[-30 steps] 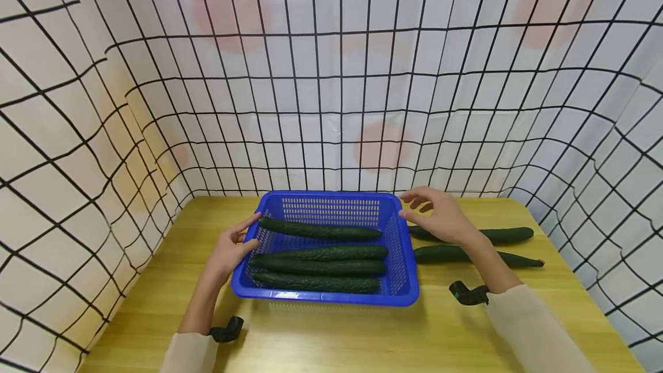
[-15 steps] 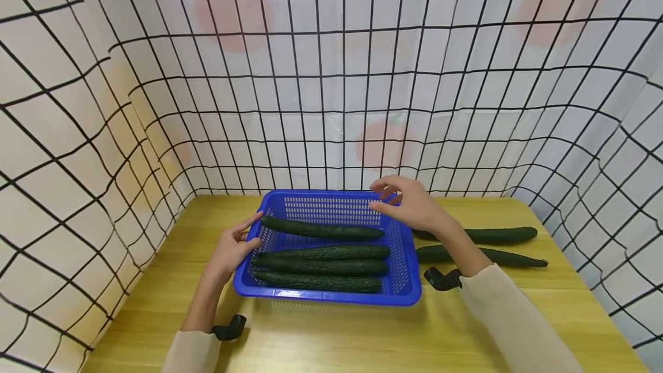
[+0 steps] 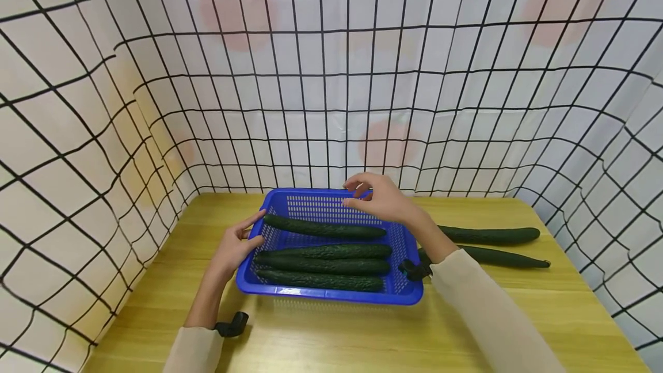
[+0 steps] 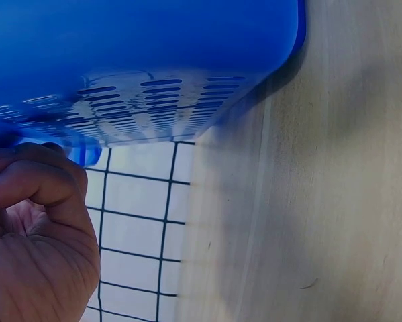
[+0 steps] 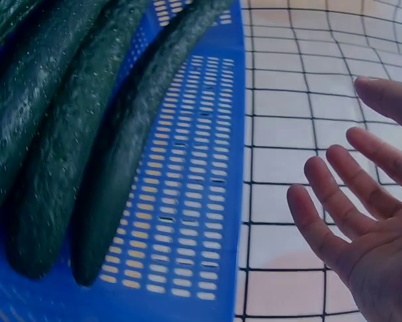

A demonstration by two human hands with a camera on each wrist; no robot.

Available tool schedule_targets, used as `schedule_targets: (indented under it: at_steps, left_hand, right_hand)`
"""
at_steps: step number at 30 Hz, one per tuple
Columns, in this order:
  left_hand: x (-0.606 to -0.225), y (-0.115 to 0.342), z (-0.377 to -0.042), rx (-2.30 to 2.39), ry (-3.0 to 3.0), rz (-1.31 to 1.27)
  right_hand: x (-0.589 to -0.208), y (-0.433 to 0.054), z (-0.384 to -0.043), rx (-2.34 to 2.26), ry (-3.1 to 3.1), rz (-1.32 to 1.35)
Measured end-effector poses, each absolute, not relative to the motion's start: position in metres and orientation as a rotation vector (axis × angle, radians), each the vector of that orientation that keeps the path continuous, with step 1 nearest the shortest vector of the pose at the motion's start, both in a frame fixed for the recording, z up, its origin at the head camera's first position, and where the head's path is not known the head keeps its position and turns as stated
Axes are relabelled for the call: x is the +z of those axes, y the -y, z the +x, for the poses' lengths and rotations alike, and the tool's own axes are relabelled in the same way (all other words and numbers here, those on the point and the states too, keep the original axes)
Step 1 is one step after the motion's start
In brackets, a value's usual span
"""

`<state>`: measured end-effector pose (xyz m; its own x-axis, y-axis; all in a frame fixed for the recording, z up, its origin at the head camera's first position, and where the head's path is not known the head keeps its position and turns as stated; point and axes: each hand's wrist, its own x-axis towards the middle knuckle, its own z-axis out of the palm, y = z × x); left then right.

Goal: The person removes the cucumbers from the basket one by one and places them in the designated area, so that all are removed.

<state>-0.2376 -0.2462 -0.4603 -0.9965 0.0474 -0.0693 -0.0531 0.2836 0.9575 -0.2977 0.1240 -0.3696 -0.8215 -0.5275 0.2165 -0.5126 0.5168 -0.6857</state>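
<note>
Left grip [image 3: 234, 246] curls round the basket's [image 3: 331, 295] left rim on the counter [image 3: 466, 327]; right grip [image 3: 380, 200] hovers spread and empty over its far edge, its arm hiding parts of two outside cucumbers [image 3: 492, 236].

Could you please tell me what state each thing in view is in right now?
Blue basket: flat on the table, holding four cucumbers.
Cucumbers in basket: lying lengthwise.
Two cucumbers: on the table, right of the basket.
Left hand: gripping the basket's left rim.
Right hand: open above the basket, empty.
</note>
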Motion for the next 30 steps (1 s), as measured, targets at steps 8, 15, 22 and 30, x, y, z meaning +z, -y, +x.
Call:
schedule_targets:
  at_steps: [8, 15, 22, 30]
  left_hand:
    - [-0.461, 0.244, -0.241, 1.845, -2.421, -0.008]
    - [-0.462, 0.245, -0.241, 1.842, -2.433, -0.01]
    - [-0.46, 0.245, -0.239, 1.855, -2.415, -0.007]
    - [-0.459, 0.246, -0.239, 1.856, -2.415, -0.006]
  right_hand:
    - [-0.388, -0.107, -0.309, -1.063, -2.715, -1.009]
    - [-0.409, -0.093, -0.313, -0.966, -2.686, -1.004]
    - [-0.422, -0.081, -0.316, -0.883, -2.661, -0.984]
    - [-0.428, -0.075, -0.317, -0.8, -2.628, -0.932]
